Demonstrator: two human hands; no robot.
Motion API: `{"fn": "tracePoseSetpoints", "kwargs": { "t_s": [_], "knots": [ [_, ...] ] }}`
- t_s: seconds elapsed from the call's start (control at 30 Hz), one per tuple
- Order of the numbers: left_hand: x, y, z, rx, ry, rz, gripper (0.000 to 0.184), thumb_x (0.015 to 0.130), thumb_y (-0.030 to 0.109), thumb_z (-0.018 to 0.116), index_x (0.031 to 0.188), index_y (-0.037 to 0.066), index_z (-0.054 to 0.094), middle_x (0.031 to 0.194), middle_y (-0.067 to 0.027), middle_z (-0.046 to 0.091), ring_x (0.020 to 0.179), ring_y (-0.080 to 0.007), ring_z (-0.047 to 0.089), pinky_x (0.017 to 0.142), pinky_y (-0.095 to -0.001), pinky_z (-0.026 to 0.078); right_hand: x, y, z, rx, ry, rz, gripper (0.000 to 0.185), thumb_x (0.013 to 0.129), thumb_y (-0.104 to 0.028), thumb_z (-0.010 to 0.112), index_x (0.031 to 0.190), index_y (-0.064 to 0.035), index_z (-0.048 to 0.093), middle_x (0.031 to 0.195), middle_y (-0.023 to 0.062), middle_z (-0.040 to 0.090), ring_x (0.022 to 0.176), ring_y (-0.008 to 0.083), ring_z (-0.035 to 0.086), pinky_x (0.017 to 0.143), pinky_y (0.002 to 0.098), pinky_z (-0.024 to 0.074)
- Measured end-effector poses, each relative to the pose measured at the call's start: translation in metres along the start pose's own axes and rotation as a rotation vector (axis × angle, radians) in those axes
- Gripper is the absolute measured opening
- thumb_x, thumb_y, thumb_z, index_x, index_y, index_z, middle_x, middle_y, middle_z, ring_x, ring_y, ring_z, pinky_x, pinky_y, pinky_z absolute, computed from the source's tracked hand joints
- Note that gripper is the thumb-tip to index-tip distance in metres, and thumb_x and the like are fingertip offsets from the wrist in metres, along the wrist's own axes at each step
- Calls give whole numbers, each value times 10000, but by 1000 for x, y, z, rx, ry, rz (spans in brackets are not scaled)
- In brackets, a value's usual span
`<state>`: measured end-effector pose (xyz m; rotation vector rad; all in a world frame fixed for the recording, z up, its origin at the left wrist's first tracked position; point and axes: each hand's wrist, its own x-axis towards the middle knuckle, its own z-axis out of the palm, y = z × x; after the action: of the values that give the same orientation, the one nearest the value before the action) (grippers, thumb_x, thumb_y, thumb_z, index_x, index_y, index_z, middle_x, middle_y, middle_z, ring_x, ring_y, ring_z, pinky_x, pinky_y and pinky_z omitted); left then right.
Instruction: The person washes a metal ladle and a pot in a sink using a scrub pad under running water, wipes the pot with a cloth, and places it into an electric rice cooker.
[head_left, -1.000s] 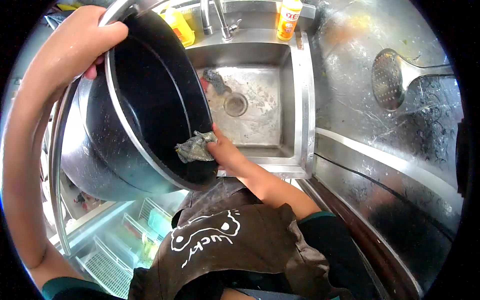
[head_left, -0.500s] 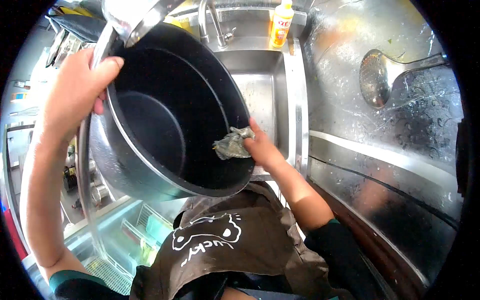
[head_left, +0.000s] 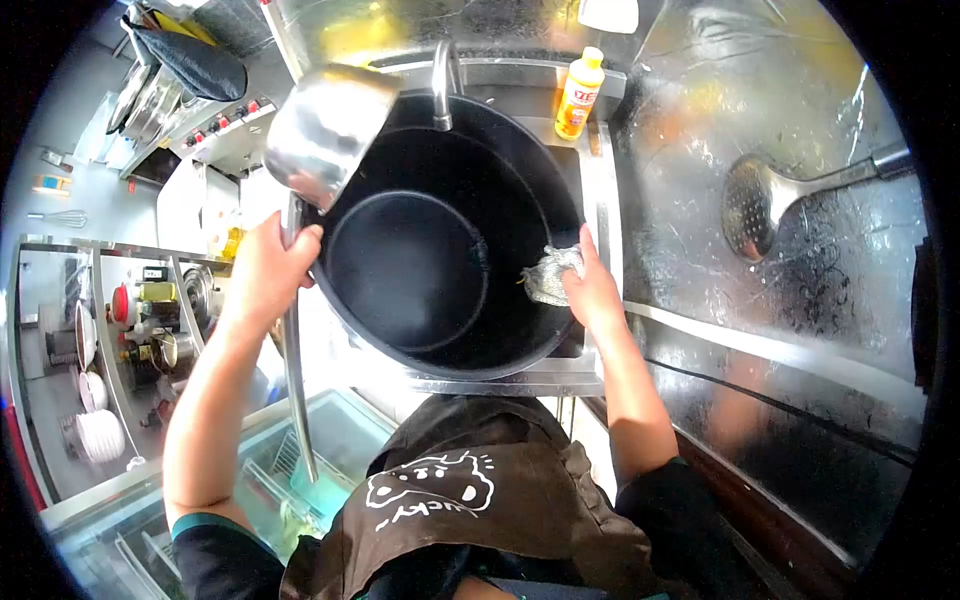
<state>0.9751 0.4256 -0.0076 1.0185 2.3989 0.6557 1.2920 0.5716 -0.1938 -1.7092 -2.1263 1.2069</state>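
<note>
A big black pot (head_left: 400, 270) rests over the sink under the tap, its dark inside facing me. My left hand (head_left: 268, 272) is closed at the pot's left rim, around the long handle of a steel ladle (head_left: 325, 135). The ladle's bowl stands above the hand beside the pot's far left rim, and the handle runs down past my forearm. At the right rim, my right hand (head_left: 594, 290) grips a crumpled silvery-grey mesh scouring pad (head_left: 548, 276), which lies against the inner wall. Some of my fingers are hidden behind the rim on both sides.
The tap (head_left: 442, 90) reaches over the pot's far rim. A yellow detergent bottle (head_left: 579, 95) stands behind the sink's right corner. On the wet steel counter to the right lies a skimmer (head_left: 755, 205). Shelves with pans (head_left: 98, 420) and a glass-topped case (head_left: 110, 520) are at left.
The pot has moved right and levelled out, from tilted at the left to over the sink. Both hands, the ladle and the scouring pad moved with it. My view has shifted too.
</note>
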Motion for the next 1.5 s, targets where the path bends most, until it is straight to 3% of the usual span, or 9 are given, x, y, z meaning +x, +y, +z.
{"fn": "tracePoseSetpoints", "kwargs": {
  "t_s": [0.07,0.17,0.33,0.53,0.87,1.0,1.17,1.33,1.5],
  "knots": [
    [5,-26,17,-52,-7,16,270,886,218,623,908,-49,590,630,-48,566,515,-126,587,496,-274,485,0,-12,-10,-10,-34,59,782,877,-132,557,1548,-225,165,1202,314,586,1047,444,610,920,436,470],
    [15,-66,46,-81,-20,69,250,888,204,618,899,-44,589,623,-45,557,519,-129,578,510,-299,485,5,-2,-1,-64,39,13,759,875,-110,554,1539,-228,206,1168,280,619,1041,436,616,912,441,475],
    [26,-116,89,-187,-24,29,236,886,192,611,911,-42,590,604,-68,572,525,-167,609,534,-315,496,14,17,23,-114,112,-22,440,843,-75,546,1282,-104,542,1027,219,661,953,400,632,870,467,484],
    [27,-156,131,-257,-41,-141,254,893,216,603,882,-35,567,606,-113,598,540,-212,641,558,-350,504,41,49,51,-280,174,-186,330,840,-70,556,1169,-64,574,1022,228,660,977,402,626,878,462,483],
    [20,-190,159,-375,-103,-250,261,885,224,577,845,-32,541,603,-99,555,521,-187,604,517,-346,482,48,25,53,-744,-41,0,295,836,-107,604,1120,-48,551,1056,222,612,957,417,616,817,500,505],
    [15,-199,160,-462,-105,-363,260,860,235,581,821,-21,566,592,-91,558,490,-170,584,495,-332,474,79,-30,44,-799,62,-196,289,831,-84,592,1104,-11,533,1224,225,487,977,410,605,828,484,520],
    [11,-209,157,-574,-101,-401,251,870,234,560,827,-11,597,626,-71,610,471,-143,567,462,-282,450,210,-106,52,-837,314,-865,311,875,-29,469,1175,-35,552,1163,198,543,1066,389,578,894,478,493],
    [13,-205,149,-828,-28,-441,200,915,209,542,921,21,612,786,-66,678,480,-97,533,425,-240,379,374,-77,83,-915,268,-849,181,882,-105,455,980,-51,597,1003,137,605,890,308,630,772,412,530],
    [19,-209,148,-812,-50,-436,301,949,296,552,953,3,622,822,-75,689,492,-102,540,442,-237,387,290,-98,91,-1226,218,-741,188,836,-127,507,881,-91,686,908,124,675,808,292,660,708,395,547]
  ]
}}
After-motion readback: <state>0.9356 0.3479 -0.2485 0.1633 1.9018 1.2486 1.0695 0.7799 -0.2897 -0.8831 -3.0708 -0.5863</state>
